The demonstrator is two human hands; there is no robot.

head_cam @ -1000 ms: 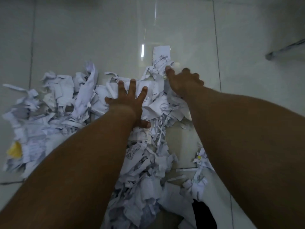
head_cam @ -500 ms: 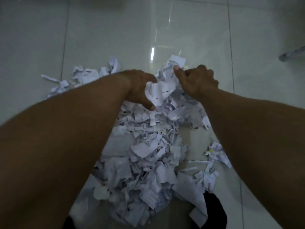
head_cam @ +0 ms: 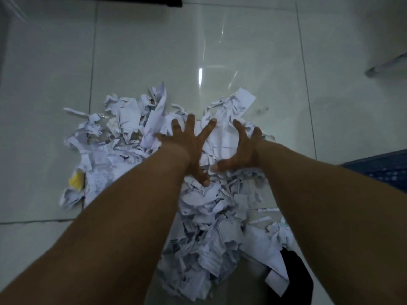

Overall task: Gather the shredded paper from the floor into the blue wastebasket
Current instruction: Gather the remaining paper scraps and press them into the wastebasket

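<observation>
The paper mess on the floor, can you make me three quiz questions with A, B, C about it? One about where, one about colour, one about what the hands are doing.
1. Where is the blue mesh wastebasket?
A. right edge of the view
B. top left corner
C. on top of the pile

2. What colour is the odd scrap at the left of the white shredded paper pile?
A. red
B. yellow
C. green

3. How are the left hand and right hand?
A. clenched fists
B. lifted in the air
C. spread open on the paper

Answers:
1. A, blue mesh shows beside the right arm.
2. B, one yellow piece stands out.
3. C, the fingers are splayed and pressing the pile.
</observation>
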